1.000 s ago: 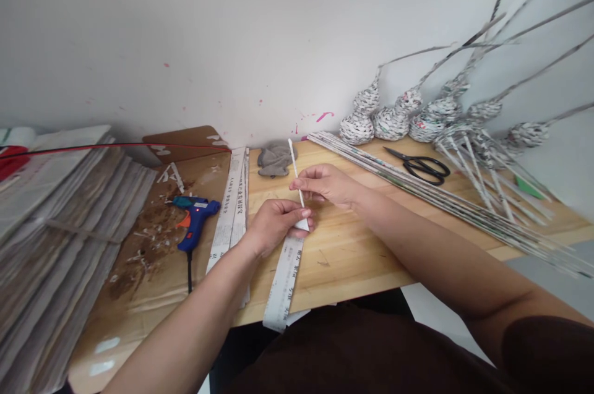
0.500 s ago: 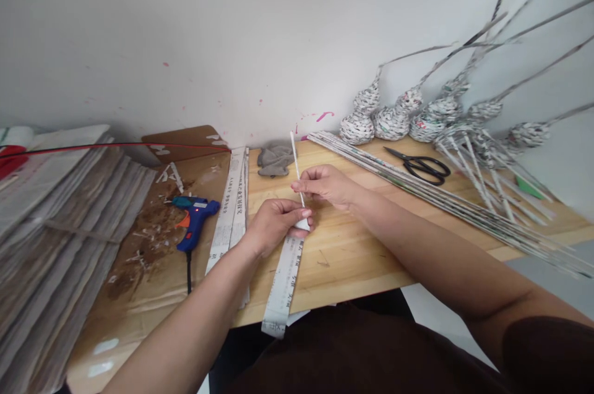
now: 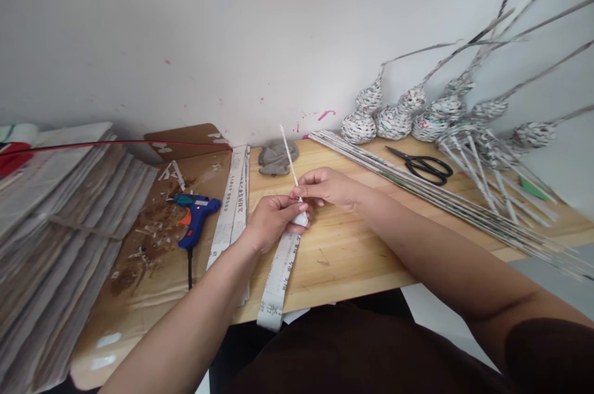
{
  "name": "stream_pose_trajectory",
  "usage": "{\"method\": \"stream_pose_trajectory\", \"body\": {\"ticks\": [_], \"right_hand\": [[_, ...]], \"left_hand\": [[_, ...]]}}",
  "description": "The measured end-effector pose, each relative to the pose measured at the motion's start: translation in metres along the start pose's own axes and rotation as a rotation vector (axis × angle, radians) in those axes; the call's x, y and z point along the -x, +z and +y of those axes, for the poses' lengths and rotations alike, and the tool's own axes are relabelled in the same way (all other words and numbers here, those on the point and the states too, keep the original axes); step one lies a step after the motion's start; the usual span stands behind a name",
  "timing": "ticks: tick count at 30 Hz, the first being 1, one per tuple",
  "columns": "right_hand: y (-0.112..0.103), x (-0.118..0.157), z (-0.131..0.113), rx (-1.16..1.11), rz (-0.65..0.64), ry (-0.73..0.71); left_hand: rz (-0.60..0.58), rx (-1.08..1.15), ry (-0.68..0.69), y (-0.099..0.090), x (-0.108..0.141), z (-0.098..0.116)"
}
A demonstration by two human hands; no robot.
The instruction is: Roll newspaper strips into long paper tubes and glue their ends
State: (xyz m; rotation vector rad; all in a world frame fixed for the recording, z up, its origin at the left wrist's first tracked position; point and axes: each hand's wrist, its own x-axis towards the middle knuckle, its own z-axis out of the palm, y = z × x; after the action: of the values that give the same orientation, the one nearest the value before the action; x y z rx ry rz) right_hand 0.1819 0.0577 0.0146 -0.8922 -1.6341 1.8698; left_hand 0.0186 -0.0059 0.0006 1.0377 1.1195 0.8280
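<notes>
1. Head view: two hands, pinching; the left hand (image 3: 273, 221) grips one newspaper strip (image 3: 281, 273), the right hand (image 3: 330, 188) one thin paper stick (image 3: 288, 156) rising from it, above the surface (image 3: 352, 258).
2. One glue gun (image 3: 197, 219), one pair of scissors (image 3: 424, 166), one grey cloth (image 3: 273, 160).
3. At least five woven paper gourds (image 3: 359, 127); overlap hinders counting.
4. The hands hide where strip meets stick; the left edge cuts off the newspaper stack (image 3: 93, 196).

paper strip (image 3: 278, 279) part-hidden by left hand (image 3: 275, 221), newspaper stack (image 3: 60, 264) cropped at left
</notes>
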Motion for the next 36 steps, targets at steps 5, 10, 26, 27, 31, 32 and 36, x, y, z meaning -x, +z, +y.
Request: {"method": "stream_pose_trajectory", "body": {"ticks": [5, 10, 26, 27, 31, 32, 36], "right_hand": [[0.002, 0.0, -0.001, 0.007, 0.04, 0.026], [-0.002, 0.0, -0.003, -0.004, 0.059, -0.014], [-0.029, -0.005, 0.004, -0.157, -0.032, -0.048], [-0.03, -0.006, 0.007, -0.164, -0.048, -0.045], [-0.032, -0.012, 0.017, -0.159, -0.063, -0.039], [-0.032, -0.013, 0.019, -0.155, -0.058, -0.036], [-0.032, -0.016, 0.023, -0.154, -0.052, -0.03]], "left_hand": [[-0.059, -0.003, -0.027, 0.001, 0.002, -0.001], [-0.06, -0.05, -0.046, 0.006, 0.004, -0.005], [-0.031, -0.798, 0.092, -0.024, 0.001, 0.053], [0.141, -0.899, 0.214, -0.029, -0.01, 0.055], [0.496, -1.252, 0.409, -0.038, -0.061, 0.042], [0.503, -1.295, 0.369, -0.039, -0.072, 0.036], [0.543, -1.343, 0.319, -0.04, -0.099, 0.02]]}}
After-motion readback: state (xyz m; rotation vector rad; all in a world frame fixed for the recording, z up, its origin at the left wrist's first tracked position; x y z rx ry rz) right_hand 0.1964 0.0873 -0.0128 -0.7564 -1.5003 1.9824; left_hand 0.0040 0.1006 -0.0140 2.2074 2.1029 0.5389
